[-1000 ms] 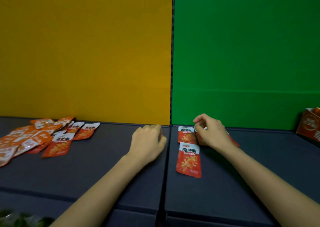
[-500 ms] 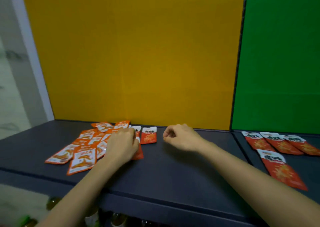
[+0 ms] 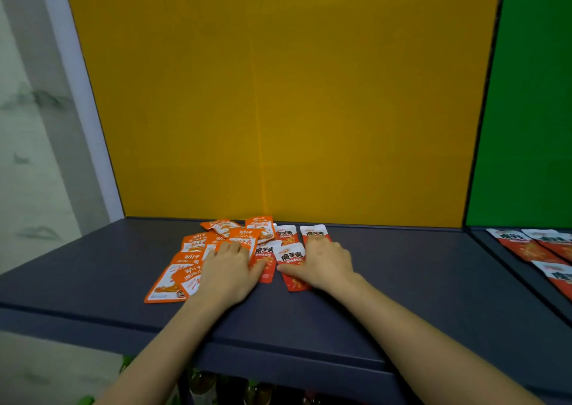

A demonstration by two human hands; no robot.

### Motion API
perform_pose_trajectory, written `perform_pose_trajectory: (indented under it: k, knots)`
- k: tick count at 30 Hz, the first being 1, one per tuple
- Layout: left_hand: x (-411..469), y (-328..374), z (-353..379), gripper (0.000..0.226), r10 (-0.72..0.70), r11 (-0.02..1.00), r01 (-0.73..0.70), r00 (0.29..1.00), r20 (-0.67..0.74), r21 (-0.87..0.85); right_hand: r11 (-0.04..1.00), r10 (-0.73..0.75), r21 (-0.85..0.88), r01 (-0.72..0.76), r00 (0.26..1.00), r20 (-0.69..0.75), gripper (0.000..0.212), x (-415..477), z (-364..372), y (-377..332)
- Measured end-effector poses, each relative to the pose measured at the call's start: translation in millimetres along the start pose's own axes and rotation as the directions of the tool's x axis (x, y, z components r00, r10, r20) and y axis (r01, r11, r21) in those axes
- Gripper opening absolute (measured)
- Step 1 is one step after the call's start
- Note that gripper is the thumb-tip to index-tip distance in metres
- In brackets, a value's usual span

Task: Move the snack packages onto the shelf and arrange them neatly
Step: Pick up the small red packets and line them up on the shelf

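Both hands are lying palm-down on the dark shelf (image 3: pixel 402 281), fingers spread out flat, neither one actually closed around anything. Left hand (image 3: pixel 229 273) is pressing on the edge of a messy heap of orange snack packs (image 3: pixel 198 259), with its thumb reaching onto a red pack (image 3: pixel 265 260) just beside the heap. Right hand (image 3: pixel 323 264) is resting flat on another red pack (image 3: pixel 292 265), thumb pointing left across it and fingertips touching a third red pack (image 3: pixel 315 234) further back. One more red pack (image 3: pixel 286 234) is sitting behind those, near the yellow back panel (image 3: pixel 278 95).

Orange ones are overlapping each other at all angles, so I can't really tell how many are in there. Red ones are lying flatter, roughly in two short rows just right of the orange heap.

Way off to the right, past the divider, a few more red packs (image 3: pixel 526 247) are lying flat in the next section of shelf, under the green panel (image 3: pixel 532 95). Some bottles (image 3: pixel 204 384) are peeking out from the level below, too dark to make out.
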State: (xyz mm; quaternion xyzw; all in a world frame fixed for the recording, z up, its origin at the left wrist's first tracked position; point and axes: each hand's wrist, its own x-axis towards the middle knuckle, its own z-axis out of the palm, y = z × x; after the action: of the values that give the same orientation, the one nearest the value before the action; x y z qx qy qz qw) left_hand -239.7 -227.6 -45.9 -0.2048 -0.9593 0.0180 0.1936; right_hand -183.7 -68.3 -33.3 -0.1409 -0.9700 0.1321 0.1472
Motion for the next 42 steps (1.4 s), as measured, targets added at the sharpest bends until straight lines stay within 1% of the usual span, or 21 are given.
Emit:
perform_pose_trajectory:
  k: [3,6,8,10,12,13,15,17,20,23,26,27,30,32,34,37,39,42]
  knots:
    - [6,2,0,0.066,-0.045,0.999,0.045,0.999,0.026,-0.013,0.998,0.059,0.005,-0.059,0.997,0.051,0.079,4,0,1]
    - [11,7,-2,0.069,-0.067,0.998,0.067,0.998,-0.002,-0.014,0.994,0.08,0.066,-0.087,0.991,0.105,0.07,7,-1,6]
    - [15,12,-4,0.073,-0.098,0.994,0.1,0.994,0.039,-0.046,0.992,0.08,0.085,-0.093,0.986,0.145,0.062,8,-4,10]
    - [20,18,-6,0.08,-0.13,0.989,0.136,0.985,0.112,-0.05,0.991,0.07,0.094,-0.092,0.975,0.21,0.052,11,-9,17]
    - [24,24,-8,0.085,-0.16,0.986,0.166,0.973,0.167,-0.025,0.974,0.066,0.197,-0.112,0.972,0.228,0.037,17,-13,26]
    - [26,27,-8,0.084,-0.173,0.983,0.18,0.969,0.176,-0.025,0.952,0.08,0.274,-0.136,0.975,0.208,0.037,21,-15,30]
    - [27,31,-5,0.074,-0.185,0.98,0.194,0.97,0.161,-0.042,0.901,0.153,0.387,-0.197,0.978,0.143,0.044,29,-17,36]
    - [25,34,-2,0.062,-0.178,0.982,0.185,0.975,0.132,-0.044,0.883,0.206,0.411,-0.228,0.974,0.1,0.045,38,-17,39]
    - [23,35,0,0.056,-0.146,0.987,0.152,0.983,0.108,-0.045,0.887,0.257,0.383,-0.257,0.965,0.054,0.045,47,-13,38]
    - [22,35,2,0.059,-0.137,0.988,0.143,0.987,0.081,-0.066,0.895,0.288,0.356,-0.27,0.958,0.003,0.048,50,-3,34]
    - [21,36,4,0.063,-0.151,0.986,0.155,0.986,0.066,-0.062,0.931,0.287,0.243,-0.274,0.958,-0.022,0.06,52,7,30]
    - [22,35,4,0.065,-0.159,0.984,0.164,0.985,0.071,-0.069,0.933,0.289,0.23,-0.278,0.957,-0.018,0.063,53,7,29]
    - [24,33,2,0.072,-0.189,0.976,0.199,0.976,0.106,-0.093,0.914,0.299,0.272,-0.3,0.953,0.05,0.068,58,6,27]
    - [24,32,1,0.075,-0.189,0.978,0.198,0.975,0.12,-0.062,0.906,0.308,0.278,-0.318,0.948,0.082,0.071,58,5,27]
    - [25,32,2,0.076,-0.183,0.981,0.19,0.976,0.119,-0.045,0.9,0.313,0.289,-0.325,0.946,0.09,0.071,58,4,28]
    - [29,32,3,0.072,-0.193,0.973,0.205,0.975,0.109,-0.103,0.888,0.309,0.326,-0.325,0.946,0.102,0.071,57,3,32]
    - [34,30,2,0.07,-0.22,0.953,0.246,0.963,0.156,-0.178,0.883,0.306,0.34,-0.323,0.946,0.102,0.072,57,3,34]
    - [42,28,-1,0.065,-0.24,0.909,0.317,0.928,0.284,-0.271,0.89,0.285,0.344,-0.298,0.954,0.089,0.072,54,2,38]
